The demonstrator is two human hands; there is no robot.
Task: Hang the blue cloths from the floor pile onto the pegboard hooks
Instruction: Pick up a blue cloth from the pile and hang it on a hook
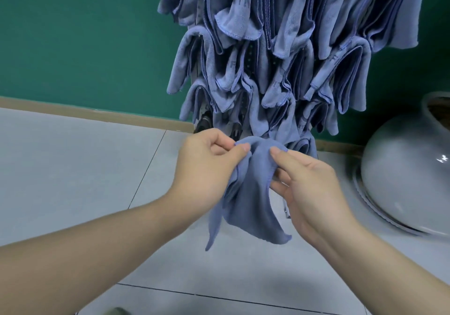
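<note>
- Cloth (246, 192): one blue cloth held up between both hands, low in front of the rack and above the floor (73, 168). Its top edge bunches into a hump between the two grips; the rest hangs below in loose folds, ending in two free corners clear of the tiles.
- Left hand (207, 166): fingers curled, thumb and forefinger pinching the cloth's upper left edge. The cloth lies to the right of this grip and drapes down past the palm.
- Right hand (309, 185): thumb on top of the cloth's upper right edge, fingers curled beneath it, so the edge is nipped between them. The cloth hangs to the left of this grip.
- Hung cloths (280, 58): many blue cloths in overlapping tiers on the rack, directly behind and above the held cloth; the lowest tier sits just behind the hump.
- Pegboard (248, 56): only narrow perforated strips show between the cloths; hooks are hidden.
- Wall (85, 34): green, with a tan skirting.
- Vase (409, 168): grey, rounded, on the floor to the right.
</note>
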